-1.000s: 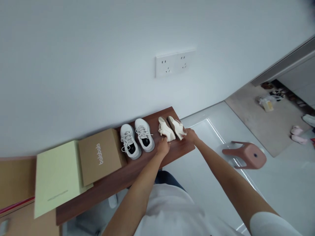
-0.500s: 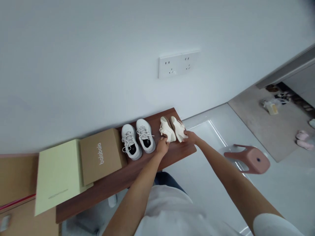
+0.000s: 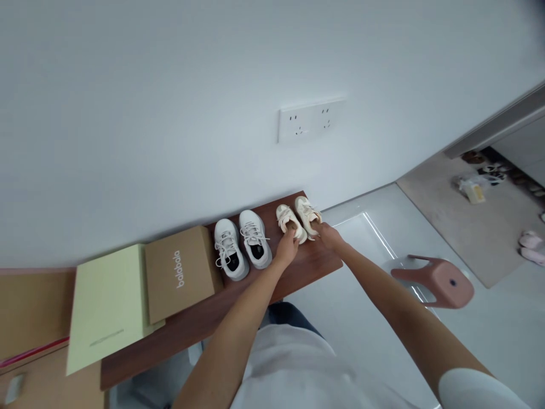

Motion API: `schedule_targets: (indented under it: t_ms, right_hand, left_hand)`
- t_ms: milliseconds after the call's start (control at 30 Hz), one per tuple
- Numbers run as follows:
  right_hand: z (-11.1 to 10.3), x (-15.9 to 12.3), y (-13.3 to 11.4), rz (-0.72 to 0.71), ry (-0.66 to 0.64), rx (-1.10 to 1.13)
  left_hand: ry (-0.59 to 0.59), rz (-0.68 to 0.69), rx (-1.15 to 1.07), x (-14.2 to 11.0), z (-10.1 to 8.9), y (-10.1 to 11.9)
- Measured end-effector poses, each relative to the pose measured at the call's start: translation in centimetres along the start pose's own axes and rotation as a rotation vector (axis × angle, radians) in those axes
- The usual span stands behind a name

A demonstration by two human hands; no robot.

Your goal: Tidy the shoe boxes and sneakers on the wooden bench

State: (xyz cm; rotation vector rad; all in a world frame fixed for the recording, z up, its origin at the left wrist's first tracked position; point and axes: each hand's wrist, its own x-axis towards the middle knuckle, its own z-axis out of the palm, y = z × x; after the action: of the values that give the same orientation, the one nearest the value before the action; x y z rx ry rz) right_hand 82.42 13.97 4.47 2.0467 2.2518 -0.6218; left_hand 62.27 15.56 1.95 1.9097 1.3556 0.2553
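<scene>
Two small cream sneakers stand side by side near the right end of a brown wooden bench (image 3: 306, 267), soles down and toes toward the wall. My left hand (image 3: 288, 247) grips the heel end of the left cream sneaker (image 3: 284, 215). With fingers at its opening, my right hand (image 3: 327, 234) holds the right cream sneaker (image 3: 305, 208) by the heel. Left of them, a larger white sneaker (image 3: 252, 226) sits beside its mate (image 3: 226, 234), both with loose laces and dark insides.
A brown shoebox (image 3: 181, 278) and a pale green box (image 3: 108, 301) occupy the bench's left part. Cardboard (image 3: 38, 307) lies beyond them. A wall socket (image 3: 310, 120) is above the bench. On the floor at right stands a pink stool (image 3: 449, 283), with pink shoes (image 3: 531, 240) farther off.
Both cream sneakers have turned from tilted on their sides to upright, openings showing, and my hands have turned with them. The view has shifted slightly. The white sneakers stay put.
</scene>
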Motion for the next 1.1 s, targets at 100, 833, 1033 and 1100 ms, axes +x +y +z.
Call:
schedule_targets:
  t_ms: [100, 833, 1033, 1100]
  right_hand:
    - [-0.3, 0.9, -1.0, -0.022, 0.002, -0.059]
    - [3.5, 2.8, -3.3, 0.062, -0.058, -0.127]
    - [3.7, 0.9, -4.2, 0.008, 0.163, -0.037]
    - [4.1, -0.6, -4.8, 0.002, 0.267, 0.034]
  left_hand:
    - [-0.026, 0.004, 0.139, -0.4, -0.1, 0.1]
    - [-0.191, -0.160, 0.373, -1.7, -2.0, -0.6]
    - [0.036, -0.086, 0.073, -5.4, -3.8, 3.0]
    - [0.084, -0.013, -0.155, -8.8, -5.7, 5.0]
